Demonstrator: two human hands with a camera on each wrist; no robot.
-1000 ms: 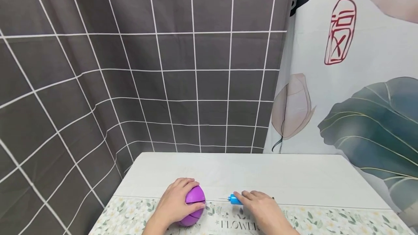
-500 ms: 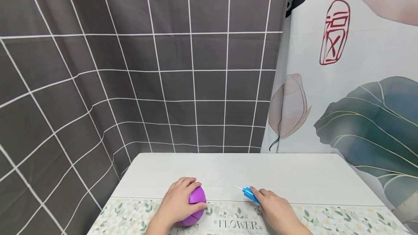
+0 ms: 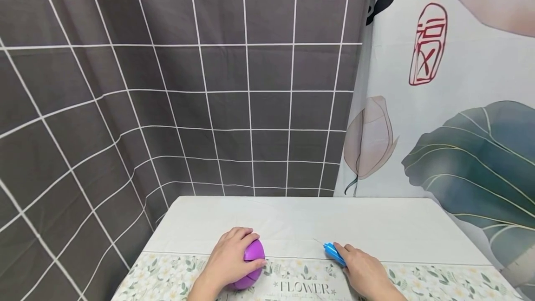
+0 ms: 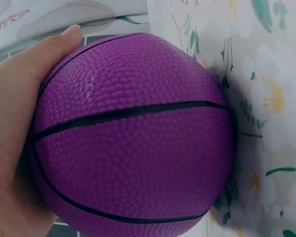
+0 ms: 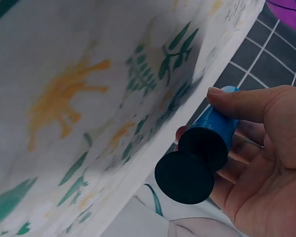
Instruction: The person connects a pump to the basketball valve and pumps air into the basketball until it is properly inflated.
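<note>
A small purple basketball (image 3: 253, 264) with black seams sits on the floral cloth, left of centre in the head view. My left hand (image 3: 229, 260) grips it from the left and top, thumb along its near side; in the left wrist view the ball (image 4: 138, 133) fills most of the picture. Off to the right, my right hand (image 3: 364, 268) holds a blue ball pump (image 3: 334, 253), whose thin needle points forward and left. The right wrist view shows the pump's blue barrel between thumb and fingers, its round black handle end (image 5: 184, 177) facing the camera.
The table (image 3: 301, 222) has a white back part and a floral front strip with printed lettering. Dark grey curtain (image 3: 267, 106) with white grid lines stands behind and to the left. A white curtain (image 3: 388, 59) with leaf prints hangs at the right.
My right hand has moved rightward with the ball pump, away from the basketball, and the pump has turned so its needle tilts forward. My left hand keeps its grip on the basketball.
</note>
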